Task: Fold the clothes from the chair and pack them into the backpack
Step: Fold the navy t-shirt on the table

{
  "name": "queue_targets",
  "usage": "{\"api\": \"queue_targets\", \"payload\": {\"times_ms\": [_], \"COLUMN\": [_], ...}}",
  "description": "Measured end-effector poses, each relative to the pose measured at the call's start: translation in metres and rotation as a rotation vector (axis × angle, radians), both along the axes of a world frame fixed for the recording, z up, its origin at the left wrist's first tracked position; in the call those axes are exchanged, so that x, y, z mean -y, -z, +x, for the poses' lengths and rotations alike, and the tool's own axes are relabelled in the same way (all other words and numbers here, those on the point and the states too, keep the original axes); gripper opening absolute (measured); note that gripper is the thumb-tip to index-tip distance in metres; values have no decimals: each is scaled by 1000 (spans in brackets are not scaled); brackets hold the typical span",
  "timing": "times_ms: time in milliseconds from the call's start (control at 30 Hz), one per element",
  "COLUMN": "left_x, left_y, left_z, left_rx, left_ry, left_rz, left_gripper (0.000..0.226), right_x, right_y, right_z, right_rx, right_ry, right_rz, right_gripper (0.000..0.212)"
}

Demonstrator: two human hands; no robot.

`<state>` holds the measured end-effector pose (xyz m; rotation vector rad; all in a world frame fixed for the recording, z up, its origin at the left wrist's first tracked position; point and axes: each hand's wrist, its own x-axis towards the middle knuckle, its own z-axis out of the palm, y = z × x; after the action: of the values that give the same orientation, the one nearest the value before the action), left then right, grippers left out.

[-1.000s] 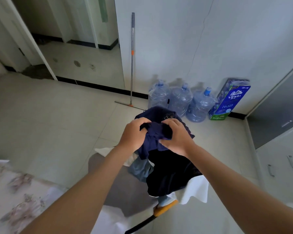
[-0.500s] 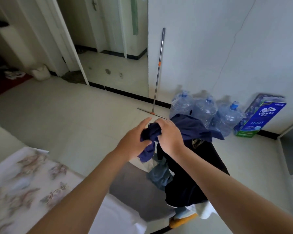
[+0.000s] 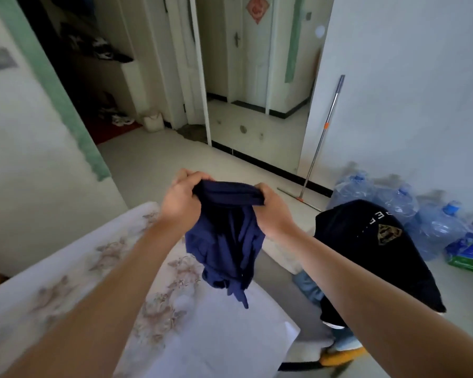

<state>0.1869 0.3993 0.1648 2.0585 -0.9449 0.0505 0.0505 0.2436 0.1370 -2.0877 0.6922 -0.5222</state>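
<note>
- Navy garment (image 3: pixel 225 241) hangs in the air to the left of the chair (image 3: pixel 281 301), bunched along its top edge between both hands and trailing down in loose folds to a dangling point.
- Left hand (image 3: pixel 179 203) and right hand (image 3: pixel 271 214) each have fingers curled tight round a gathered fistful of that top edge, with a short span of fabric stretched between them.
- Soft, thin and light by the look of its drape, the cloth should need no bracing. It will likely flop and twist rather than keep a shape. Nothing about it looks fragile or slippery.
- Best hold, on this showing, is at two corners or seams of one edge, with the hands spread apart so the piece falls flat before the first fold.
- Black garment (image 3: pixel 372 255) bearing a gold crest lies draped over the chair with a denim piece (image 3: pixel 307 286) under it. Both look yet to be folded.
- Backpack is not in view.
</note>
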Motion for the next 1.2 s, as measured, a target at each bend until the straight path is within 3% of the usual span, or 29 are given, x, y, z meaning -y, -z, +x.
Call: {"api": "queue_targets", "payload": {"times_ms": [133, 267, 333, 400, 500, 633, 700, 767, 833, 933, 1000, 1100, 1200], "left_x": [-111, -221, -265, -298, -324, -318, -307, -303, -306, -312, -312, -312, -319], "left_y": [0, 59, 98, 130, 168, 192, 202, 210, 219, 234, 241, 247, 261], "left_z": [41, 65, 60, 42, 21, -8, -17, -20, -16, -4, 2, 6, 7], "left_rx": [67, -19, -134, -245, -432, -445, -486, -534, -622, -590, -435, -432, -530], "left_ry": [-102, -92, -54, -12, -56, -22, 23, 77, 42, -217, -380, -491, -478], "left_rz": [253, 657, 816, 908, 910, 679, 654, 734, 816, 758, 773, 929, 944], "left_gripper": [68, 50, 37, 42, 53, 73, 64, 41, 41, 41, 49, 75, 73], "right_x": [-83, -153, -179, -202, -226, -249, -260, -265, -259, -242, -230, -228, -229], "right_y": [-11, 37, 69, 94, 121, 138, 139, 139, 148, 162, 181, 212, 228], "right_z": [35, 52, 54, 55, 61, 70, 77, 87, 104, 131, 145, 150, 150], "right_rx": [13, -302, -489, -650, -752, -815, -981, -1180, -1066, -618, -521, -730, -897], "right_ry": [-173, -477, -622, -738, -844, -935, -1079, -1137, -1067, -863, -820, -929, -1035], "right_rz": [-144, -293, -374, -391, -362, -289, -109, 130, 157, -240, -468, -534, -480], "right_gripper": [30, 38, 27, 23, 28, 36, 30, 23, 31, 23, 25, 49, 35]}}
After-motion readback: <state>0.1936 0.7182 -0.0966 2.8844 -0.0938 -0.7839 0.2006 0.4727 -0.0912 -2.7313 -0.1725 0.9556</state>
